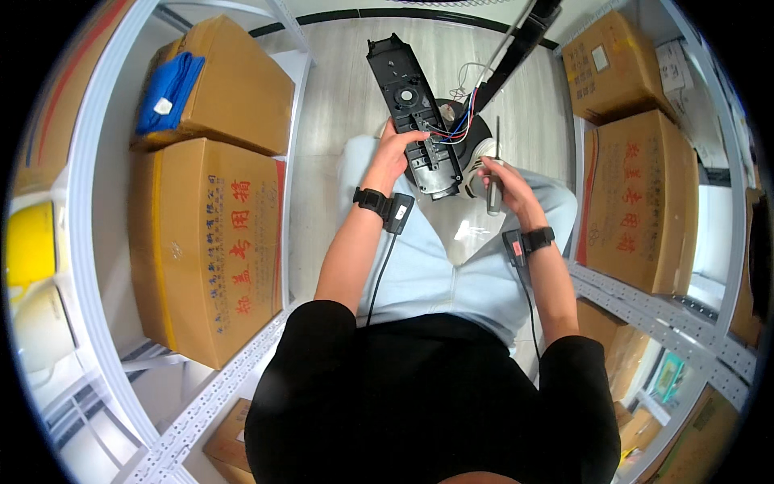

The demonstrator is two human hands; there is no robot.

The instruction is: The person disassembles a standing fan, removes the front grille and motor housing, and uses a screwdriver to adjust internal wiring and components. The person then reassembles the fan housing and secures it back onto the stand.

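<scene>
My left hand [397, 151] grips the side of a long black plastic housing [397, 77], tilted with its far end to the left. Its fingers wrap around the left edge, and one digit lies across the middle by the wire ends. Red, blue and white wires [464, 123] run from the housing's middle toward a black pole [516, 58]. In my right hand [513, 190] is a screwdriver [494, 198], its thin shaft pointing away from me and its grey handle between my fingers. The screwdriver is apart from the housing, to its right.
Metal shelving with cardboard boxes [205, 234] stands on my left, a blue cloth [171, 93] on one of them. More boxes [637, 202] fill the right-hand rack. A round black base [476, 133] rests on the floor near my shoe [481, 165]. Thin cables run from both wrist straps.
</scene>
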